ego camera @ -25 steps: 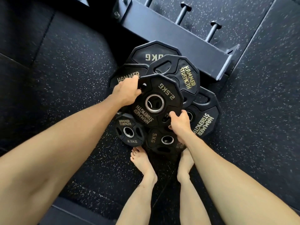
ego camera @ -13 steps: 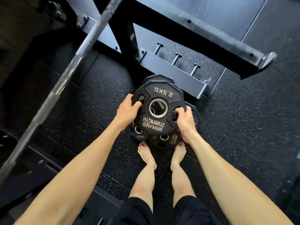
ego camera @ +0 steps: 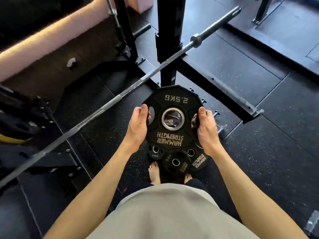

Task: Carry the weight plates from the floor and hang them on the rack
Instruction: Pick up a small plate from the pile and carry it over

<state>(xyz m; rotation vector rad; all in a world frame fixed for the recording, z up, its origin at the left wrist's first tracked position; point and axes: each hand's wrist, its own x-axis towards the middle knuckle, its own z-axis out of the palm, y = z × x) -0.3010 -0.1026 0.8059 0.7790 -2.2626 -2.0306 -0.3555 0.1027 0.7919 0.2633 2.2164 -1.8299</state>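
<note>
A black 2.5 kg Hammer Strength plate (ego camera: 172, 100) is held flat at waist height, face up. My left hand (ego camera: 138, 125) grips its left edge with fingers curled through a grip hole. My right hand (ego camera: 205, 128) grips the right edge the same way. Below it, several more black plates (ego camera: 176, 162) lie stacked on the floor by my bare feet, partly hidden by the held plate. The black rack upright (ego camera: 170, 31) rises just ahead, with short storage pegs (ego camera: 215, 113) on its floor beam.
A steel barbell (ego camera: 120, 96) crosses diagonally from lower left to upper right, just beyond the held plate. A horizontal rack arm (ego camera: 224, 90) runs to the right. A wooden bench edge (ego camera: 43, 49) lies at upper left. Black rubber flooring (ego camera: 267, 152) spreads to the right.
I have stood up, lifting the 2.5 kg plate from the floor pile to waist height. Both hands kept their grip and the view rose to show the rack upright and barbell.
</note>
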